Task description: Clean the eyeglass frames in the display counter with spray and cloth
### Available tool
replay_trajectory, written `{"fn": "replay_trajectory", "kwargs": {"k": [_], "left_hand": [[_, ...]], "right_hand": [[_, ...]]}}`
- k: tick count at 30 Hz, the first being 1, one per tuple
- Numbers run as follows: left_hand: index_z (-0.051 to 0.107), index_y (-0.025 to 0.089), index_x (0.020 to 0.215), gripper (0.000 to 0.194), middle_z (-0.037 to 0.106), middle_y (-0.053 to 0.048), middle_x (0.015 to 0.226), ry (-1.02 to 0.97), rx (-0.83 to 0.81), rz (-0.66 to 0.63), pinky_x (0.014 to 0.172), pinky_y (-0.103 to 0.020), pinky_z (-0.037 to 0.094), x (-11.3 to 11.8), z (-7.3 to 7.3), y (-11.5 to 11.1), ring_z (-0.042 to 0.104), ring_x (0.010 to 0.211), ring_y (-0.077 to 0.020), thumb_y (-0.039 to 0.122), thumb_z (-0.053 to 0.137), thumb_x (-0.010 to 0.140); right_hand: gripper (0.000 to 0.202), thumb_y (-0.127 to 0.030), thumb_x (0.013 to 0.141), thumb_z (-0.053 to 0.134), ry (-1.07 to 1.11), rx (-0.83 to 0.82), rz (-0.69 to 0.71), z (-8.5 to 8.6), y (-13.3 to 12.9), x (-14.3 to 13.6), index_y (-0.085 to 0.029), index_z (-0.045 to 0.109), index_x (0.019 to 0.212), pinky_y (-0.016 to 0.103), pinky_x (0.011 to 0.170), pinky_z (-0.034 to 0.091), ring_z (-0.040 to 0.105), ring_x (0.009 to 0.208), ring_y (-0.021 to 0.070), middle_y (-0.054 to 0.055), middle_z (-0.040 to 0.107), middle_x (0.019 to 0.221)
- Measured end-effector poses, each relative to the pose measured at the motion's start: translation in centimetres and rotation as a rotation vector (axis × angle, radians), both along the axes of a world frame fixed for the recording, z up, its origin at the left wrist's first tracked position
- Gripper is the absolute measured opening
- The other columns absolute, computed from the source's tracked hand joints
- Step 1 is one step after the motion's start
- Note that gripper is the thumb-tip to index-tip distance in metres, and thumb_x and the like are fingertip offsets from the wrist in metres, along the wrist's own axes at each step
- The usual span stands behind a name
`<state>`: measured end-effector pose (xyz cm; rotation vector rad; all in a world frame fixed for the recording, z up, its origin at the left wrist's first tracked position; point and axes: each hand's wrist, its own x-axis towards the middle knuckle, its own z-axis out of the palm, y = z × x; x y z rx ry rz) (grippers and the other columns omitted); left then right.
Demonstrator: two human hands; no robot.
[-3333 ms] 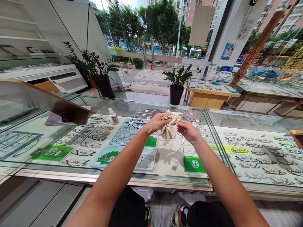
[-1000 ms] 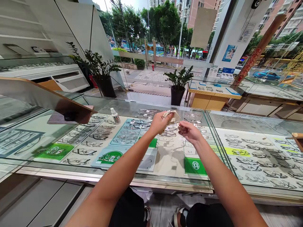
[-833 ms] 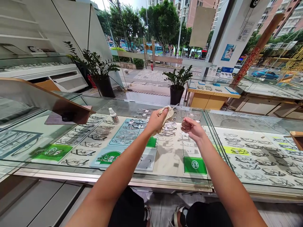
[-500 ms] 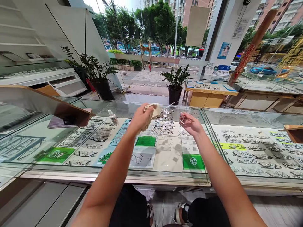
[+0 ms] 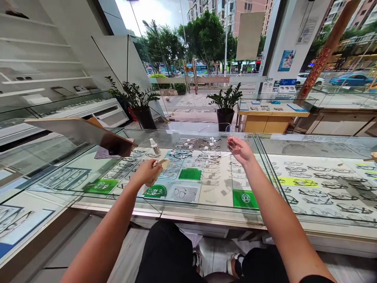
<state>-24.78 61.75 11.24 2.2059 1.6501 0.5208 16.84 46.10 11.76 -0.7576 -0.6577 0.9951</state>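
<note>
My left hand (image 5: 147, 172) is closed around a cream-coloured cloth (image 5: 163, 163), low over the left part of the glass counter. In my right hand (image 5: 240, 150) a pair of thin-rimmed eyeglasses (image 5: 229, 128) is pinched between the fingers, held up above the counter. One clear lens rises over the fingertips and a thin temple reaches left; the fingers cover part of the frame. A white spray bottle (image 5: 154, 146) stands on the glass just beyond my left hand.
Rows of eyeglasses (image 5: 209, 149) lie inside the glass display counter (image 5: 206, 207), beside green cards (image 5: 190, 174). A tilted wooden-edged mirror or panel (image 5: 88, 133) stands at the left. Potted plants (image 5: 226, 114) are beyond the counter, before the window.
My left hand, with the cloth, has moved left and down, away from the eyeglasses. My right hand stays nearly in place, holding them. The view has turned slightly left.
</note>
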Motion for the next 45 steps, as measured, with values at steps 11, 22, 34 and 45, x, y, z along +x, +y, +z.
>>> {"fn": "replay_trajectory", "kwargs": {"k": [11,22,34,45], "left_hand": [[0.072,0.019,0.108,0.042,0.079,-0.011,0.101,-0.822,-0.155,-0.454,0.083,-0.039,0.059,13.5,1.8,-10.9,0.075,0.095,-0.0266,0.056,0.066,0.09],[0.074,0.016,0.117,0.052,0.078,-0.011,0.103,-1.059,-0.144,-0.495,0.07,-0.03,0.055,25.9,0.6,-7.4,0.072,0.083,-0.0195,0.061,0.065,0.093],[0.073,0.016,0.104,0.038,0.078,-0.008,0.092,-1.297,-0.11,-0.299,0.066,-0.027,0.052,24.2,-0.4,-5.6,0.07,0.077,-0.0169,0.049,0.08,0.085],[0.081,0.023,0.099,0.022,0.076,-0.006,0.095,-0.955,0.25,-0.452,0.069,-0.029,0.049,23.4,0.1,-7.2,0.068,0.083,-0.0177,0.041,0.069,0.097]], "right_hand": [[0.027,-0.036,0.065,0.095,0.064,0.033,-0.233,-0.2,0.5,-0.1,-0.026,0.08,0.085,0.027,0.073,0.057,0.072,0.09,0.0171,0.002,0.082,0.098],[0.031,-0.045,0.064,0.093,-0.035,0.072,-0.411,0.4,0.6,0.5,-0.026,0.08,0.084,0.032,0.085,0.057,0.073,0.1,0.0204,0.004,0.083,0.102],[0.019,-0.043,0.077,0.089,-0.266,0.042,-0.361,-0.6,0.5,-0.8,-0.028,0.082,0.086,0.039,0.108,0.048,0.069,0.111,0.0235,0.003,0.08,0.101],[0.018,-0.045,0.083,0.085,-0.604,0.018,-0.361,-1.3,0.8,-1.9,-0.028,0.082,0.083,0.039,0.09,0.051,0.066,0.093,0.0232,0.004,0.075,0.094]]}}
